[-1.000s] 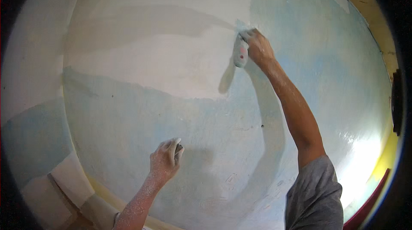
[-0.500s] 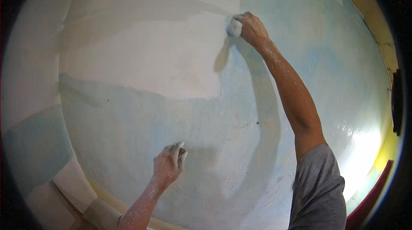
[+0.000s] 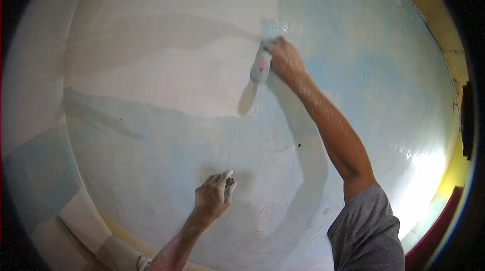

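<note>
My right hand is raised against the wall, closed around a pale bottle-like thing with a pinkish mark, which hangs tilted below the fingers. Motion blurs the fingertips and whatever they press on. Just above them a glistening bluish patch cuts into the edge of the white area of the wall. Lower and to the left, my left hand is closed on a small dark thing, mostly hidden by the fingers, so its kind cannot be made out. Pale dust coats both hands.
Blue-green patchy wall spreads right of and below the white area. A small dark hole marks it. An adjoining wall meets it at the left corner. At right are a dark object and a dark red edge.
My right hand has come down a little along the wall, and the bottle-like thing now hangs lower. My left hand has shifted right. The glistening patch now shows where the right hand was.
</note>
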Tool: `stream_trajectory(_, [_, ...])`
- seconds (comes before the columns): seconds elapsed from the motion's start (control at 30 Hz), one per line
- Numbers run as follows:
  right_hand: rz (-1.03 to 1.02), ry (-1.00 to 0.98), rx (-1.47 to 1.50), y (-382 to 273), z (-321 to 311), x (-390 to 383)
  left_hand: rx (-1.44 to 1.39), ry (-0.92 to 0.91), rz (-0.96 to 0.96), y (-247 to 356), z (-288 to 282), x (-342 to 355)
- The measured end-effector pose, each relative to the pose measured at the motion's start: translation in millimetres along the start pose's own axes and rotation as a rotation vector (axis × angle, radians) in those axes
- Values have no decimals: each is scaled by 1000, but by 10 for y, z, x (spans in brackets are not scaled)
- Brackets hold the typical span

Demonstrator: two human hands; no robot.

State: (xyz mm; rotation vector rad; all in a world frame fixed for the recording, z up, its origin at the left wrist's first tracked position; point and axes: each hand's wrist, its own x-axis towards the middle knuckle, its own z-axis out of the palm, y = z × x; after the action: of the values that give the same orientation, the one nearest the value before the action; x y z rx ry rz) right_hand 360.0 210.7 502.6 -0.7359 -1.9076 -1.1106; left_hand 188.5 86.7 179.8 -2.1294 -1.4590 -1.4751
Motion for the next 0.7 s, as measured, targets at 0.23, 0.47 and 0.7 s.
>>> stream_trajectory(0.23, [-119,37,-2,-64,116,-288,45,53,-62,-110,119,-74])
stream_trajectory(0.47, [-155,188,115,-104,381,-934,125,113,-165,188,30,-228])
stream_trajectory(0.7, [-58,110,115,655,-240,-325,150,67,-182,709,142,-118])
